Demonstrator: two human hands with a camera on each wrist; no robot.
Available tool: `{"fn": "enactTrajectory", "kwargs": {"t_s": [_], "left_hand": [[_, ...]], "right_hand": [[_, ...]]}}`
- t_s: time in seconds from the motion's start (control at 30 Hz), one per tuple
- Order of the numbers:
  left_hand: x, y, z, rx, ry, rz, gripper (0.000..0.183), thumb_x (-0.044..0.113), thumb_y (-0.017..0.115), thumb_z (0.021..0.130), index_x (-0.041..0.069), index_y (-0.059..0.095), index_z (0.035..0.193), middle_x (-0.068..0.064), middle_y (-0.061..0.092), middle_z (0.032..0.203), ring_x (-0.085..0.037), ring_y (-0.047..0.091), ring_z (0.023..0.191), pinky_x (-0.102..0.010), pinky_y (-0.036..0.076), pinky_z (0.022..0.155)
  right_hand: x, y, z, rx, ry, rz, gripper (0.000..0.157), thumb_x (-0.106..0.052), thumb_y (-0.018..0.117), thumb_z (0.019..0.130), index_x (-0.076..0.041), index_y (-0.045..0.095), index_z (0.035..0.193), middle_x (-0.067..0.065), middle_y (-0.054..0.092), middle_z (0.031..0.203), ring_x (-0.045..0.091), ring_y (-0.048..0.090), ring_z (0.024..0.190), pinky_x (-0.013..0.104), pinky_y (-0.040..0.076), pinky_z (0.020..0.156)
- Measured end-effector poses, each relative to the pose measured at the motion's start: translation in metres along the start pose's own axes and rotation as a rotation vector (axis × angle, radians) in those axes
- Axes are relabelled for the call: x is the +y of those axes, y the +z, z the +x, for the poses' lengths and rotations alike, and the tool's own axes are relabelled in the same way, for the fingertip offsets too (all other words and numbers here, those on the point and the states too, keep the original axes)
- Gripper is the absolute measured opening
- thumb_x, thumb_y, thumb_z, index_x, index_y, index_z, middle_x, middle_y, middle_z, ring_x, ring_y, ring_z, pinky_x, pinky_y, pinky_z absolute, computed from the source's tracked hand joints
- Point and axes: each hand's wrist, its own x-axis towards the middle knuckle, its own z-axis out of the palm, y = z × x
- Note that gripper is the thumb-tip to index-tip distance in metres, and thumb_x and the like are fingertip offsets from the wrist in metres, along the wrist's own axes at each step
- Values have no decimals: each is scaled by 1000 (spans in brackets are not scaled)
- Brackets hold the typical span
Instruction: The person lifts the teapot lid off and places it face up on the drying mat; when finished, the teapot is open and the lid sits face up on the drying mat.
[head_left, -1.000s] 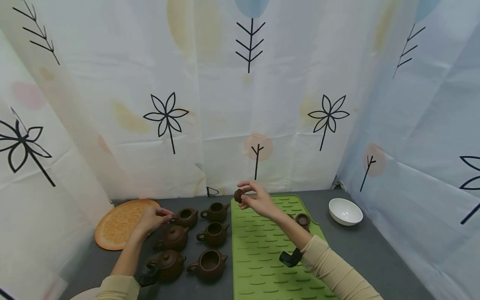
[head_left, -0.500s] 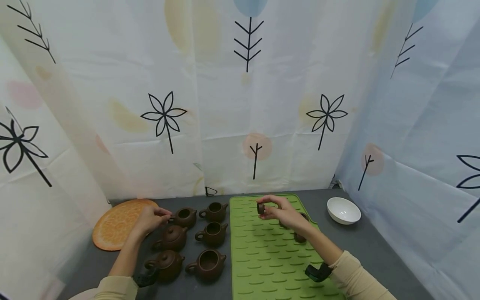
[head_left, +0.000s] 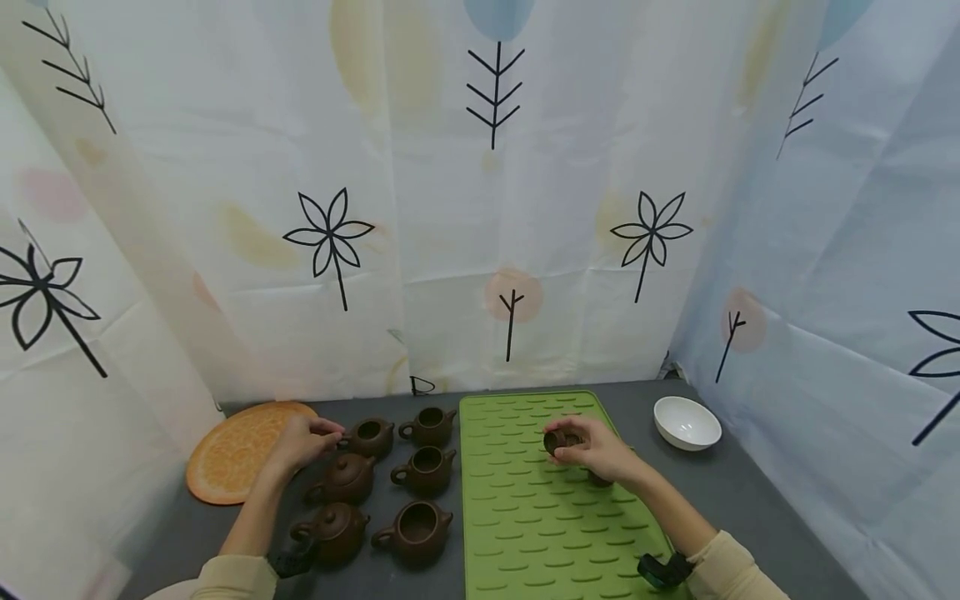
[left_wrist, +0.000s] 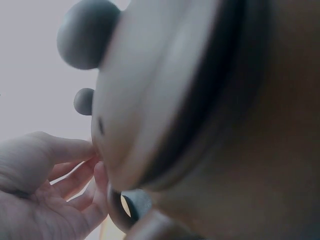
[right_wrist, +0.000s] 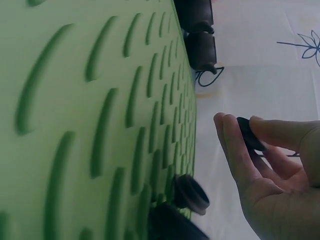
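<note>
My right hand pinches a small brown teapot lid between thumb and fingers over the green mat. Further dark brown lids lie on the mat by that hand, partly hidden by it in the head view. My left hand is at the back left lidless teapot, thumb and fingertips pinching its handle. In the left wrist view a lidded teapot fills the foreground and hides the left fingertips. Another lidded teapot stands nearer me.
Right of these stand three lidless teapots: a back one, a middle one and a front one. An orange round placemat lies at the left. A white bowl sits at the right, near the patterned curtain.
My right hand has moved right and toward me with the lid, from the mat's back left edge to beside the other lids. The left hand stays at the teapot handle.
</note>
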Motion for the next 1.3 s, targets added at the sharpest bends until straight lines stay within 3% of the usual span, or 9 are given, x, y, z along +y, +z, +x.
{"fn": "enactTrajectory", "kwargs": {"t_s": [0.17, 0.37, 0.6, 0.87, 1.0, 1.1, 1.3], "left_hand": [[-2, 1, -1, 5, -2, 29, 23, 7, 67, 106, -9, 78, 118, -27, 77, 109, -26, 70, 84, -31, 55, 67], [-3, 2, -1, 19, 16, 21, 23, 6, 67, 105, -11, 77, 118, -29, 76, 106, -26, 70, 82, -30, 55, 66], [-6, 2, -2, 26, 29, 26, 24, 6, 68, 105, -11, 77, 119, -27, 77, 105, -23, 71, 82, -28, 55, 66], [-4, -3, -5, 25, 31, -1, 26, 5, 66, 106, -12, 74, 123, -32, 75, 117, -31, 78, 93, -28, 59, 70], [-2, -4, -7, 28, 26, 0, 26, 6, 67, 106, -11, 75, 123, -32, 76, 118, -32, 78, 95, -27, 59, 70], [-1, -5, -10, 37, 21, 10, 26, 8, 68, 105, -9, 76, 123, -31, 76, 120, -28, 78, 93, -26, 58, 69], [0, -6, -20, 30, 65, 18, 25, 9, 70, 106, -8, 77, 122, -29, 76, 123, -26, 79, 96, -26, 59, 69]], "right_hand": [[12, -1, -10, 5, 20, -61, 44, 1, 61, 107, 17, 53, 147, 39, 60, 139, 43, 70, 122, 29, 64, 87], [20, 0, -16, -4, 55, -31, 46, 5, 62, 105, 19, 51, 147, 45, 49, 148, 45, 75, 115, 33, 67, 89], [23, 3, -17, -29, 65, -61, 45, 9, 62, 103, 21, 51, 145, 46, 51, 141, 41, 81, 92, 37, 68, 83], [20, 4, -17, -26, 53, -117, 45, 9, 63, 102, 19, 55, 145, 49, 48, 146, 41, 82, 90, 37, 68, 80], [18, 2, -17, -1, 46, -206, 42, 6, 68, 100, 17, 61, 140, 44, 58, 139, 34, 81, 79, 32, 65, 69], [16, 1, -19, 19, 50, -283, 41, 3, 73, 98, 13, 66, 137, 37, 67, 130, 26, 77, 68, 26, 55, 58], [18, 1, -21, 47, 56, -379, 39, 1, 75, 96, 10, 69, 134, 31, 71, 125, 4, 56, 54, 24, 43, 55]]}}
